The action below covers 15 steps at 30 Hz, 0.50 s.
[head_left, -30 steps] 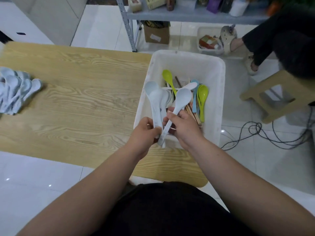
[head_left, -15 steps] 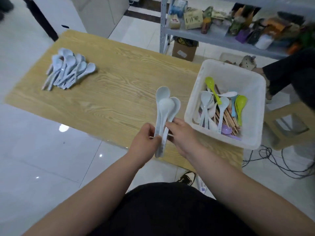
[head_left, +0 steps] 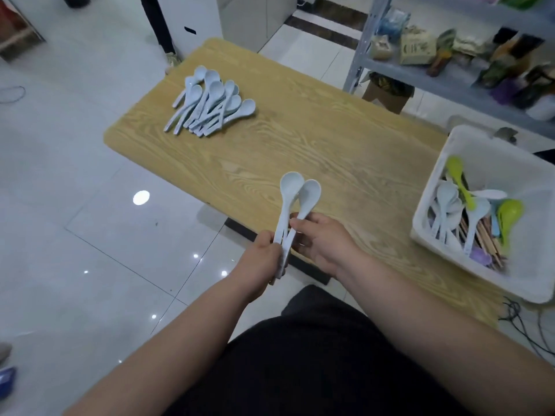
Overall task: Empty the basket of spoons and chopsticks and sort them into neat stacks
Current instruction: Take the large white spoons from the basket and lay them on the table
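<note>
We hold a few pale blue soup spoons (head_left: pixel 295 205) over the table's (head_left: pixel 315 145) near edge, left hand (head_left: pixel 264 253) gripping the handles, right hand (head_left: pixel 321 238) pinching them, judging them light, stiff, slick plastic, best gripped by their bunched handles.

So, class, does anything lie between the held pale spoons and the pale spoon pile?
Nothing visible: only table surface lies between the held spoons and the spoon pile. The basket stands off to the right.
</note>
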Motion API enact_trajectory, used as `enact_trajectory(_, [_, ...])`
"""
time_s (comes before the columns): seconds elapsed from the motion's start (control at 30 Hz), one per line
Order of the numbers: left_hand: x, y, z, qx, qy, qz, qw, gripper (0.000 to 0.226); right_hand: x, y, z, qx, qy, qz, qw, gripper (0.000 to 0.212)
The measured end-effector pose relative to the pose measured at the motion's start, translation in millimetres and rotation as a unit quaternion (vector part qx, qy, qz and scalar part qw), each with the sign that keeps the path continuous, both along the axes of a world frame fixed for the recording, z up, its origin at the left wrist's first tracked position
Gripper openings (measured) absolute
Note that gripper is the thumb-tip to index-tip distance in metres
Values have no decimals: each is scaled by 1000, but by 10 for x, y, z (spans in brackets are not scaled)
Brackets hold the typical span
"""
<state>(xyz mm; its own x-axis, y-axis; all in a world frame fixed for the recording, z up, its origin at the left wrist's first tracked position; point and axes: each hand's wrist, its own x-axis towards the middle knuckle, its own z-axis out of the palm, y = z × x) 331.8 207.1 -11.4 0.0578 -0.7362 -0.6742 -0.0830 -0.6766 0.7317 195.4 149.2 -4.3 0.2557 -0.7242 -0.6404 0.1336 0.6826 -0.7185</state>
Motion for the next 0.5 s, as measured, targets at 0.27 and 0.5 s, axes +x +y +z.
enact_trajectory(0.27, [379, -549, -9, -18, -66, -37, 997, 20, 407, -769, -280, 53, 16, 29, 998, 7])
enact_trajectory(0.5, [755, -1041, -116, -1, -43, 50, 998, 18, 927, -1304, -466, 41, 59, 66, 995, 28])
